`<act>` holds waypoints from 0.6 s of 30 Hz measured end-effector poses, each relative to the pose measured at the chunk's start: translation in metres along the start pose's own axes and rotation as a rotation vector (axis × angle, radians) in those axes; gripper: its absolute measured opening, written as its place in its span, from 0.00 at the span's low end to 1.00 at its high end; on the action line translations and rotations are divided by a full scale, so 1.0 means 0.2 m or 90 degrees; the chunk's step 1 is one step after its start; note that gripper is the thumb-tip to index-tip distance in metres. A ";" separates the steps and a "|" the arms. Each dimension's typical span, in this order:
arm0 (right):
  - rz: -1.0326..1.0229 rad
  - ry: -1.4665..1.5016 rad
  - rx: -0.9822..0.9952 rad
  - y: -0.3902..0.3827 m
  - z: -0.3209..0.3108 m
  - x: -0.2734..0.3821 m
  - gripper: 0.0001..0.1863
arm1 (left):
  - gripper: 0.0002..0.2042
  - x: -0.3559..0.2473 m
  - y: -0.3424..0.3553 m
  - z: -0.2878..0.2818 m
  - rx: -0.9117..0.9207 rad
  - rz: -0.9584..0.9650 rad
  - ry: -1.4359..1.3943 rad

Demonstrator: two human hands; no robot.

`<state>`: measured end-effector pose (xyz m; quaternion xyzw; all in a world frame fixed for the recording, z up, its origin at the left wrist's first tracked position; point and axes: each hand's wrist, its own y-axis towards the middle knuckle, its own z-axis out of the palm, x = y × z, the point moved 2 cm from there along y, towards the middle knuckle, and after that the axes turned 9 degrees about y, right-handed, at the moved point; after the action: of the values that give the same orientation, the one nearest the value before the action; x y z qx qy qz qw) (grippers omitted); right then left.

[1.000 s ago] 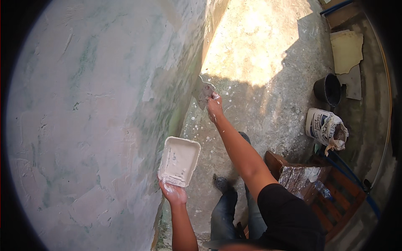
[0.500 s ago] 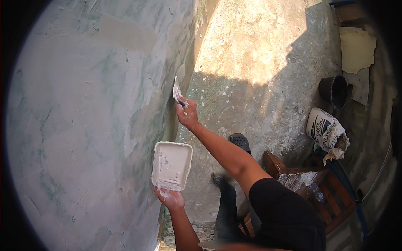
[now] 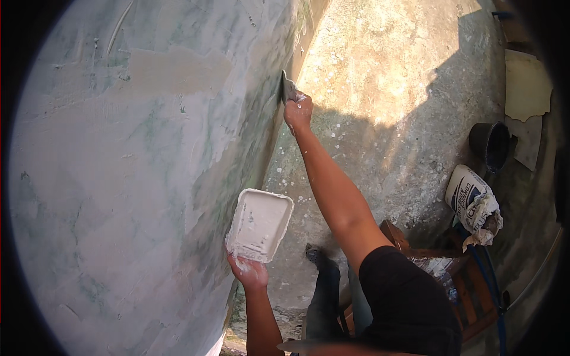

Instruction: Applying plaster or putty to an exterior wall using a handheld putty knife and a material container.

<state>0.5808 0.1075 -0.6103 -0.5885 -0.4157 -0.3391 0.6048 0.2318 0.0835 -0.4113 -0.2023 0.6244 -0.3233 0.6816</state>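
Observation:
My right hand (image 3: 298,111) grips a putty knife (image 3: 288,86), its broad blade against the lower part of the wall (image 3: 148,178). White paste smears my fingers and the blade's edge. Lower down, my left hand (image 3: 249,273) holds a shallow white rectangular tray (image 3: 261,224) by its near end, close to the wall. A layer of white putty lies in the tray, with a few marks in it. The wall carries patchy whitish and greenish coats, with a beige patch near the top.
Speckled concrete floor (image 3: 380,154) runs beside the wall, partly sunlit. At the right stand a black bucket (image 3: 490,145), an opened powder sack (image 3: 469,193) and a wooden stool-like piece (image 3: 475,296). Pale boards (image 3: 525,86) lean behind them; blue hose (image 3: 493,279) runs nearby.
My right hand has moved the putty knife farther along the wall, up in the picture. The blade has turned and shows less white paste. The tray sits slightly higher and to the right.

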 end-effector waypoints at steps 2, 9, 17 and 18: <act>-0.117 -0.048 -0.029 -0.18 0.01 0.02 0.21 | 0.27 -0.01 0.00 0.04 0.007 -0.008 -0.009; -0.147 -0.038 0.276 -0.58 -0.35 0.24 0.19 | 0.24 -0.25 -0.02 0.26 0.112 0.037 0.018; 0.164 0.424 0.069 -0.88 -0.97 0.97 0.16 | 0.24 -0.53 -0.55 0.54 0.228 0.090 0.016; 0.142 0.421 0.076 -0.96 -1.03 1.08 0.16 | 0.24 -0.56 -0.60 0.54 0.226 0.092 0.025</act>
<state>0.5215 -0.0943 -0.3242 -0.4522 -0.1495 -0.4181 0.7735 0.3133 0.0634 -0.2339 -0.0277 0.5839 -0.3825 0.7155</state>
